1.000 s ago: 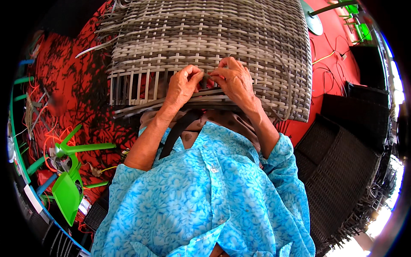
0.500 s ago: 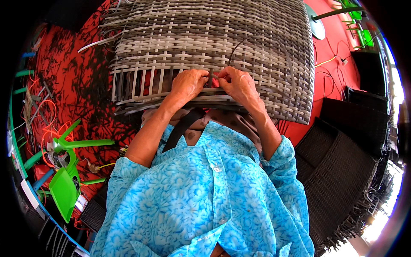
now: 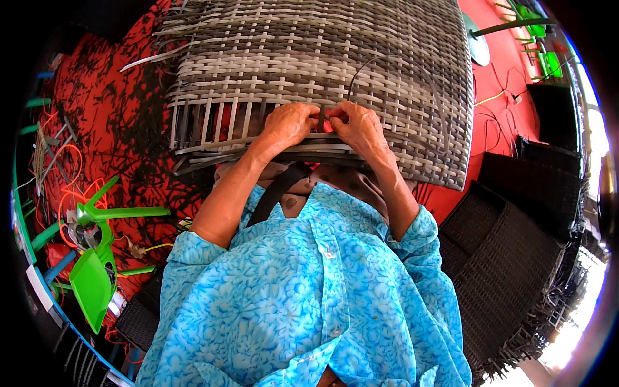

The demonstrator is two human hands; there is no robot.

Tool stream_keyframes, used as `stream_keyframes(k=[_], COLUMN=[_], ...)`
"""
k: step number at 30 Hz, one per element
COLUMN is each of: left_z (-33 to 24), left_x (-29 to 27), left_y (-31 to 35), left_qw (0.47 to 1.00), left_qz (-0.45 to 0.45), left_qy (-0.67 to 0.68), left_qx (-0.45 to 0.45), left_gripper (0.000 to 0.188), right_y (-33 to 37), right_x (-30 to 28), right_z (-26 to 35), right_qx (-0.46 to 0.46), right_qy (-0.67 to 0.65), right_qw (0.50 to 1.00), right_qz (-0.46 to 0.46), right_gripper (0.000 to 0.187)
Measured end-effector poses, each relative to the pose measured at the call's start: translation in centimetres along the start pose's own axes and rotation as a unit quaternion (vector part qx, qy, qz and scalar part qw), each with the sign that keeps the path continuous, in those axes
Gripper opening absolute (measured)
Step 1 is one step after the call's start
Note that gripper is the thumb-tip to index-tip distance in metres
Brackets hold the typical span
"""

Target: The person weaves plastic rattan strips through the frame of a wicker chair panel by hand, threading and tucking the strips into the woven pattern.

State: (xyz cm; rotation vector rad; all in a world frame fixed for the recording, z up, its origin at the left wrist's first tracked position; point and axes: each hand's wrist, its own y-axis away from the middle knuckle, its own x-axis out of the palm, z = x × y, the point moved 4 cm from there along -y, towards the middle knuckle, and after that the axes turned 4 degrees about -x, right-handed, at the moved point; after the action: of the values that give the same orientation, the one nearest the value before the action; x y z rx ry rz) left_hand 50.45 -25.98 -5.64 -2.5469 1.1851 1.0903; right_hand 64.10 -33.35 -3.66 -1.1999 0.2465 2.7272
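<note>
A grey-brown woven wicker panel (image 3: pixel 400 77) lies in front of me, its near left part unwoven, with bare upright strips (image 3: pixel 222 122) showing red through the gaps. My left hand (image 3: pixel 290 124) is closed at the near edge, fingertips pinched at a dark upright strip (image 3: pixel 321 119). Close by on the right, my right hand (image 3: pixel 356 126) is closed too, thumb and finger pinching a thin wicker strand. A long dark strand (image 3: pixel 354 74) curves up behind this hand and over the weave. Loose strips (image 3: pixel 258 155) run along the near edge below my wrists.
Dark scraps (image 3: pixel 103 97) litter the red floor at left. A green plastic chair (image 3: pixel 97 271) and orange cords (image 3: pixel 64 193) stand and lie there. Dark wicker pieces (image 3: pixel 503 251) are stacked at right. A round base with a pole (image 3: pixel 476 42) stands at far right.
The dark strip between my hands shows more fully now. My fingers have shifted only slightly, and the whole view has moved a little.
</note>
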Motion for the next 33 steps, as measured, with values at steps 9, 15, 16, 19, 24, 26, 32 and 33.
stream_keyframes(k=[9,15,16,19,24,26,32,33], left_z=[2.0,1.7,1.7,2.4,3.2,2.9,2.8,2.9], left_x=[-1.3,-2.1,-2.3,-2.3,-2.1,-2.3,-2.7,-2.7], left_y=[1.1,2.5,2.8,3.8,3.7,3.2,2.2,2.1], left_qw=[0.957,0.973,0.980,0.988,0.989,0.991,0.996,0.995], left_qz=[-0.049,-0.086,-0.103,-0.079,-0.082,-0.072,-0.051,-0.021], left_qy=[0.270,0.203,0.162,0.127,0.091,0.059,-0.003,0.014], left_qx=[-0.091,-0.071,-0.043,-0.042,-0.079,-0.100,-0.071,-0.100], left_gripper=[0.013,0.010,0.010,0.013,0.019,0.022,0.027,0.027], right_y=[0.9,-0.7,-0.8,-0.9,-1.4,-1.8,-2.6,-2.9], right_x=[-1.0,1.4,1.5,1.2,1.5,1.8,2.4,2.7], right_z=[2.0,2.4,2.6,2.9,2.8,2.5,2.5,2.7], right_qx=[-0.102,-0.102,-0.092,-0.105,-0.018,0.010,0.034,0.023], right_qy=[-0.051,0.016,0.025,0.036,0.046,0.069,0.083,0.083], right_qw=[0.987,0.995,0.995,0.992,0.996,0.995,0.992,0.992], right_qz=[-0.113,-0.009,0.016,0.059,0.070,0.066,0.088,0.091], right_gripper=[0.014,0.017,0.018,0.017,0.021,0.022,0.025,0.023])
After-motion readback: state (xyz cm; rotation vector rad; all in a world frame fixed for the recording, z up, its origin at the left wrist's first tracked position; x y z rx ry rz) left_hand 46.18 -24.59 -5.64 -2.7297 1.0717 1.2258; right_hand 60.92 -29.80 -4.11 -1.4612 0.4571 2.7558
